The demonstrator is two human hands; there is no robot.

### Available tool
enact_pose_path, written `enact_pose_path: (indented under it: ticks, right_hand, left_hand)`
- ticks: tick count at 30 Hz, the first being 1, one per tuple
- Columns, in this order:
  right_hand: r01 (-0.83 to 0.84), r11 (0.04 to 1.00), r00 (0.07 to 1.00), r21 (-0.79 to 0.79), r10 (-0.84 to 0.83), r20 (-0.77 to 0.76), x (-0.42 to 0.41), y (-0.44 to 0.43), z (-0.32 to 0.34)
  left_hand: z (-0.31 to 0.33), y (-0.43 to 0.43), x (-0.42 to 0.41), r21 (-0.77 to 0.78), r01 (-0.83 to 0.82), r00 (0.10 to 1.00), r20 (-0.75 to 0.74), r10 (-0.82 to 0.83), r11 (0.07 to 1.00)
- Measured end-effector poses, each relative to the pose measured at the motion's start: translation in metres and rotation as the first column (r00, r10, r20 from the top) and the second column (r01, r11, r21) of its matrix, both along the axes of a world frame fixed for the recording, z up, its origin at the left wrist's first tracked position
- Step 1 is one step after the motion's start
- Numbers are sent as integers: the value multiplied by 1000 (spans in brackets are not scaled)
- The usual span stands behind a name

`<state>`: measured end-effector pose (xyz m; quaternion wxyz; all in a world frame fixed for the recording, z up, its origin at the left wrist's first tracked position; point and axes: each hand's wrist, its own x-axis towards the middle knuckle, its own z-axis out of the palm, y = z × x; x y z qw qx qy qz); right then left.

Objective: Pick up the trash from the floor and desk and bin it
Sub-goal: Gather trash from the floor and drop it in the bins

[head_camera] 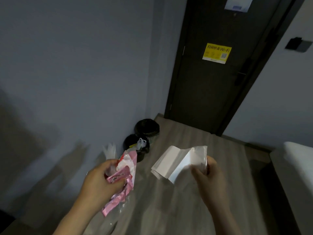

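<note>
Left grip point(101, 180) clamped round a crumpled pink wrapper point(126, 168) and some clear plastic point(111, 150), held up over the wooden floor point(194, 141); right grip point(207, 177) pinched tight on one edge of a creased white paper point(176, 162), spread out leftward between the two hands. Ahead by the grey wall, two black-lined bins close together: the near bin point(133, 143) with bags and scraps sticking out, the far bin point(147, 127) just behind it. Beyond, a dark door point(203, 90) with a yellow sticker point(216, 53), and a bed corner point(296, 158) at the right edge
</note>
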<state>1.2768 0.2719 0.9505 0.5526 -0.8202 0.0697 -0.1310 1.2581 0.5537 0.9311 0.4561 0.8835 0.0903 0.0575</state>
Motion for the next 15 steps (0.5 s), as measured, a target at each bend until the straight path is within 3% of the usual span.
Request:
enact_pose_path:
  ticks: [15]
  right_hand:
    - [-153, 986, 983, 67, 158, -93, 289, -28, -26]
  left_hand:
    - [-7, -26, 252, 13, -87, 996, 20, 87, 996]
